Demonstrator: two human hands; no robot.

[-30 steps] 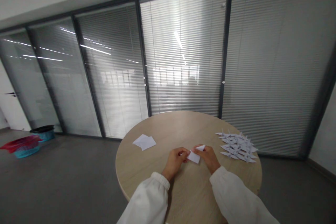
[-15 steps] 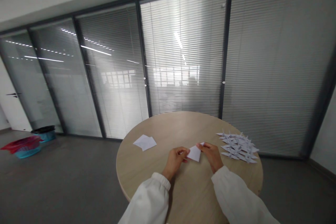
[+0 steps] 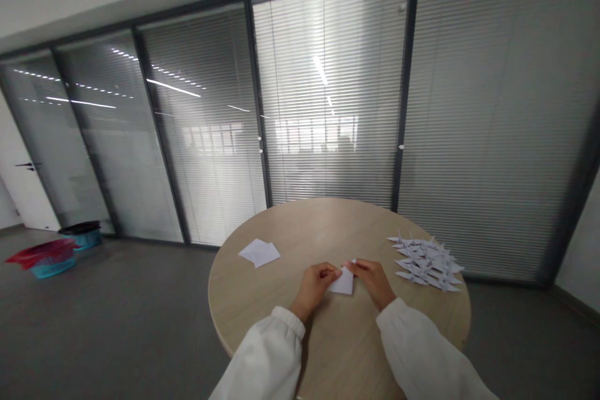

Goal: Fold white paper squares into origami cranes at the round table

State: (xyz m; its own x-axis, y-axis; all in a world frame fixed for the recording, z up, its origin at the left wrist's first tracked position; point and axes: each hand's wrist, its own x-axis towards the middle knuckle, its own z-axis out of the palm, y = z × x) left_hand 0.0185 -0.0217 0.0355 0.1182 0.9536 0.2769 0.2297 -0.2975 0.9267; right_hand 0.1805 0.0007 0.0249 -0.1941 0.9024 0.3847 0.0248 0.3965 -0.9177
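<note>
A small folded sheet of white paper (image 3: 344, 282) is held between my two hands, low over the round wooden table (image 3: 300, 225). My left hand (image 3: 319, 284) pinches its left upper edge. My right hand (image 3: 370, 276) grips its upper right corner, the fingers close to those of the left. Part of the paper is hidden behind the fingers. Off to the right lies a cluster of folded white paper pieces (image 3: 426, 262) with pointed ends, set in rows. Flat white paper sheets (image 3: 260, 252) rest on the left part of the table.
Behind the table runs a glass partition (image 3: 328, 87) with blinds and dark frames. On the floor at far left stand a blue bin with a red liner (image 3: 51, 259) and another bin with a black liner (image 3: 84, 237). A white door (image 3: 28, 169) is beyond them.
Both hands have drawn closer together. The folded paper has shifted slightly left and turned, and my right fingers have moved left along its top. The papers on the table lie as before.
</note>
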